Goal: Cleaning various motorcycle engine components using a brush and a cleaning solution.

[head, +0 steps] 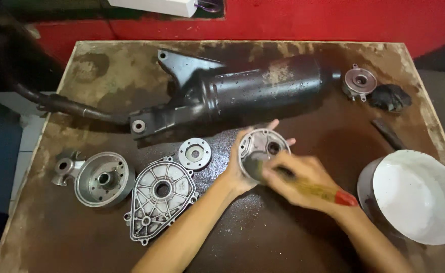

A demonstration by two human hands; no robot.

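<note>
While the person bends over the wet brown surface [283, 242], the scene reads as follows, every place taken from the black exhaust muffler [242, 93] that lies across the far half.

Left hand [240, 169]: just in front of the muffler's middle; its grip is clamped on the rim of a round metal cover [263, 149], held tilted up off the surface with its hollow face toward the person.

Right hand [295, 182]: in front of the muffler and just right of the cover; its grip is closed around a brush with a yellowish handle and red end [333, 193], the bristle end resting on the cover's lower face. The hand is blurred.

Parts in front of the muffler's left end: a small round disc [194, 153], a ribbed flat housing cover [159, 197], a drum-shaped rotor [103, 178] and a small finned piece [63, 168], all lying apart from one another.

Beside the muffler's right end: a small round flanged part [360, 81], a dark crumpled lump [390, 97] and a dark flat tool [386, 132].

In front and right of the muffler: a white-lined metal bowl [414, 194], near the right forearm.

Progress, as a judgement: one cover is under the brush; the muffler bears droplets; the loose parts look pale and fairly clean, though whether each has been brushed cannot be told.
</note>
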